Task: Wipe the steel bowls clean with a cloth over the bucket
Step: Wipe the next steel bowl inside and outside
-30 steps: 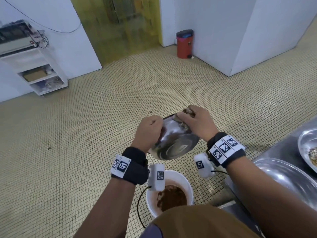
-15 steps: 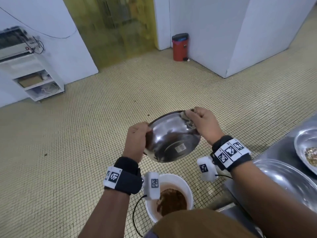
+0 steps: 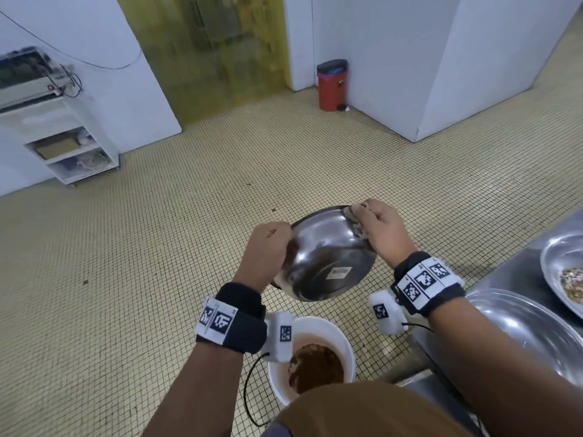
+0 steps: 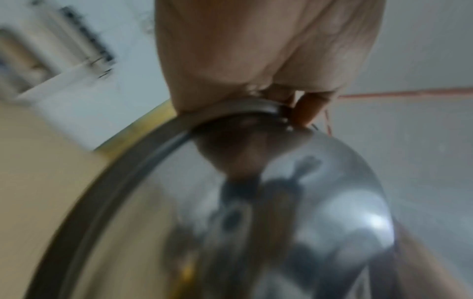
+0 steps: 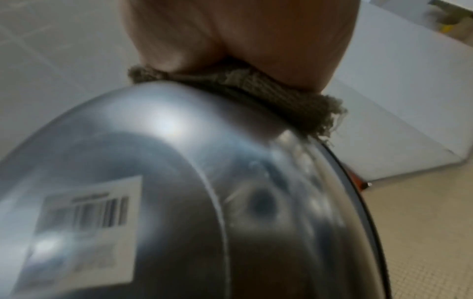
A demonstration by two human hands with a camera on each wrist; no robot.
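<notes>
A steel bowl [image 3: 328, 257] is held tilted in the air, its underside with a barcode sticker toward me, above and beyond the white bucket [image 3: 318, 326] that holds brown scraps. My left hand [image 3: 268, 250] grips the bowl's left rim [image 4: 230, 113]. My right hand [image 3: 378, 231] pinches a frayed grey-brown cloth [image 3: 355, 220] against the bowl's far right rim. In the right wrist view the cloth [image 5: 268, 91] is folded over the rim of the bowl [image 5: 179, 182] under my fingers. The bowl's inside is hidden.
A steel counter [image 3: 504, 279] runs along the right with a large steel bowl [image 3: 530, 329] and another bowl [image 3: 564, 272] holding food scraps. A red pedal bin [image 3: 332, 85] stands by the far wall. A white shelf unit [image 3: 63, 146] is at far left. Tiled floor lies ahead.
The bowl has tipped so its underside faces me more. My right hand with the cloth has slid along the rim from the top toward the far right edge.
</notes>
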